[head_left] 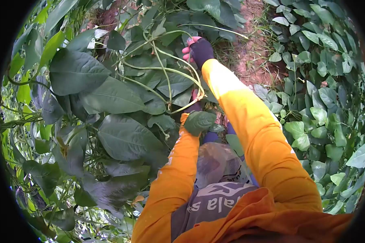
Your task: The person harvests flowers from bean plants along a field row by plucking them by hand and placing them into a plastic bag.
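Several pale green long beans [166,69] fan out over the leaves, and their ends come together at my left hand [195,100]. That hand is closed around the gathered ends, partly hidden by the beans and a leaf [200,122]. My right hand [199,50], in a dark fingerless glove, is farther forward. Its bare fingertips are curled closed on a thin green bean at the edge of the foliage. Another slender bean or stem [219,28] stretches to the right just beyond that hand.
Broad-leaved vines [109,97] grow densely on the left, and more leafy plants [320,105] line the right. Between them runs a strip of reddish soil [251,56] with grass. A translucent bag [217,162] hangs in front of my body.
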Demonstrator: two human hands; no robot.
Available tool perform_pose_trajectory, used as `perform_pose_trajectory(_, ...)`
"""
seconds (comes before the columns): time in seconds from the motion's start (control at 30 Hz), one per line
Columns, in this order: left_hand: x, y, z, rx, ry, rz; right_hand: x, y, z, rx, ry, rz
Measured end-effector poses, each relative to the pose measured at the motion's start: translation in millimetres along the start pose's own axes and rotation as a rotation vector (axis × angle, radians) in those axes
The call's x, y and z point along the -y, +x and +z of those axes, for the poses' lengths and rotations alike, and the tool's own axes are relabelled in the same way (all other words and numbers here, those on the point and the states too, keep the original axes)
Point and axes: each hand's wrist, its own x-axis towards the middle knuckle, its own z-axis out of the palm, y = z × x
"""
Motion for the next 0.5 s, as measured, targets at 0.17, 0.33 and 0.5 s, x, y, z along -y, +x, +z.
perform_pose_trajectory(0.17, 52.3, 41.2, 18.1, -0.067, -0.151, 0.08, -28.4, 32.0, -28.6, -0.299, 0.341, 0.129)
perform_pose_trajectory(0.33, 67.4, 54.3, 21.6, -0.065, -0.232, 0.084, -21.4, 24.0, -23.4, -0.231, -0.28, -0.249)
perform_pose_trajectory(0.5, 76.0, 56.1, 21.2, -0.067, -0.263, 0.08, 2.7, 7.7, 18.7, -0.156, -0.825, -0.435)
